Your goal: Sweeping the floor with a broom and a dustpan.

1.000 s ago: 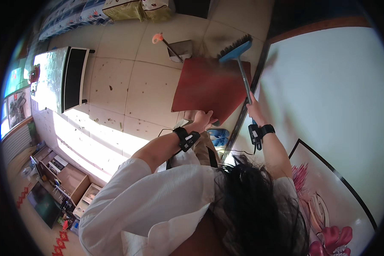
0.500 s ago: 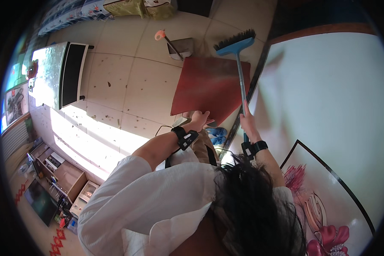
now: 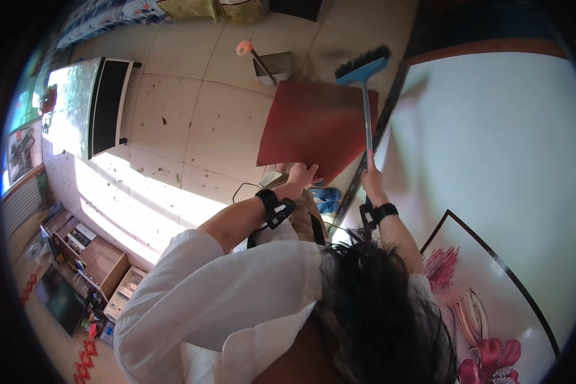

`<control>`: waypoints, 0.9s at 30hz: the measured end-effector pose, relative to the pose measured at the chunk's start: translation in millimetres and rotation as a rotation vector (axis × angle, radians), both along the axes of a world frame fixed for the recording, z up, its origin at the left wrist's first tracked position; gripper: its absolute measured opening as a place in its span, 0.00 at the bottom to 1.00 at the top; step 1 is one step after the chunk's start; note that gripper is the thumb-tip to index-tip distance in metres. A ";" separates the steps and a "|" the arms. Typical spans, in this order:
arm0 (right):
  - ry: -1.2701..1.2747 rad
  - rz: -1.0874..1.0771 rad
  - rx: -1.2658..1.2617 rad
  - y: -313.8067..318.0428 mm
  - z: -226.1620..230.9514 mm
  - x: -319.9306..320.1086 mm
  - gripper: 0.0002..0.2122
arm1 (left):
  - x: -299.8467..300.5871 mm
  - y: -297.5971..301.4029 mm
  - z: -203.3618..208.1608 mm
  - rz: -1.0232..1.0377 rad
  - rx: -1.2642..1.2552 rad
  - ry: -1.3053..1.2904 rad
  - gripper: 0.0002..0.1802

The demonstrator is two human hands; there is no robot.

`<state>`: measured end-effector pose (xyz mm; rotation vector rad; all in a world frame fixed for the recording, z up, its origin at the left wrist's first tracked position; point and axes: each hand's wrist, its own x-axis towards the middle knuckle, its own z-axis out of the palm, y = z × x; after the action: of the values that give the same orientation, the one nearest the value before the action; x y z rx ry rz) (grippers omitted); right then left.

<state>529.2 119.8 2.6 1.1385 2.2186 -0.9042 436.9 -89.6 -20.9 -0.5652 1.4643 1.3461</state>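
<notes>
Near the middle, my left hand is closed on the near edge of a red mat. The mat spreads out flat and tilted beyond my fingers; some fingertips are hidden. My right hand is wrapped round the handle of a broom, at the mat's right side. The broom's blue head and black bristles point away from me, past the mat's far right corner. Just beyond the mat's far edge stands a grey dustpan with an orange-tipped handle.
Dark bits of debris are scattered over the tiled floor on the left. A glass-topped low table stands far left. At right are a white wall and a dark-framed panel with pink flowers. Blue slippers lie below the mat.
The broom head has shifted a little to the right. The mat has moved slightly away from me, with my left hand still gripping its edge.
</notes>
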 end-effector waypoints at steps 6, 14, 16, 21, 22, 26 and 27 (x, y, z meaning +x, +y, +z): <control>0.085 -0.094 -0.104 39.1 -19.9 -19.1 0.30 | -22.4 6.8 17.7 -0.115 0.015 0.156 0.20; 0.057 0.202 0.106 74.8 -67.5 -15.3 0.32 | -18.4 10.2 2.2 -0.218 0.027 0.265 0.23; 0.065 0.051 -0.055 93.3 -67.0 -22.4 0.33 | -29.1 18.8 20.9 -0.231 0.037 0.194 0.22; 0.138 -0.320 -0.372 93.6 -18.3 -47.2 0.32 | -23.3 21.7 12.3 -0.025 0.088 0.093 0.14; 0.068 -0.175 -0.221 100.9 -26.5 -42.0 0.32 | -20.9 25.6 14.0 0.016 0.097 0.045 0.15; -0.048 0.096 -0.146 151.9 -53.3 -34.3 0.31 | -25.2 47.9 38.5 0.059 0.088 0.054 0.14; -0.049 0.103 -0.155 163.2 -52.9 -37.9 0.31 | -25.5 51.0 42.9 0.102 0.062 0.061 0.13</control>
<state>491.3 283.0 -50.3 0.9564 2.1074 -0.9752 411.4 -38.5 22.0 -0.5690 1.4539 1.4952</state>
